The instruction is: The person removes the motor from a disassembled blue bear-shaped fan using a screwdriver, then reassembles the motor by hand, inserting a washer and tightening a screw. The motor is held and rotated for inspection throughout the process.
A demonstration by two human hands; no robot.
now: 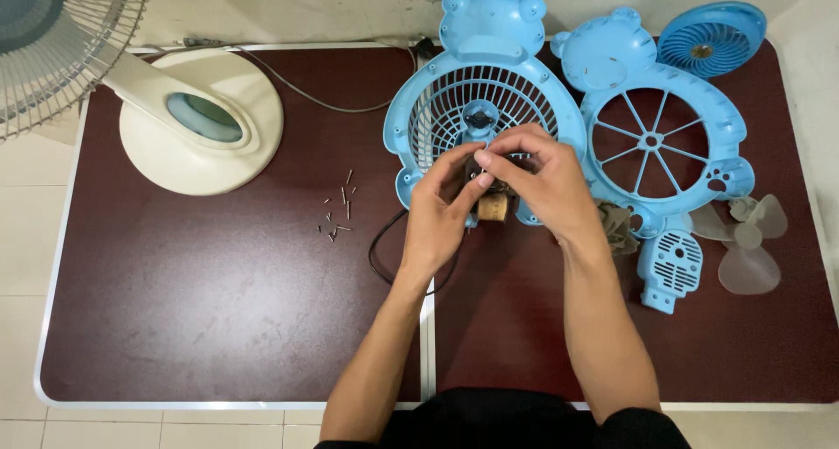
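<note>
Over the blue fan housing (437,108), you're pinching the small motor (491,196) with both your left hand (437,217) and right hand (542,183), fingers closed; it's probably dense with fragile wires, so grip the body.

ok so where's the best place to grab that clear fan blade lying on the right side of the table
Grip the translucent fan blade by its round centre hub, coming straight down from above. It lies flat on the table, so the thin blades give little to pinch, and the hub looks like the thickest part. The blue grille cover lies close on its left.
</note>
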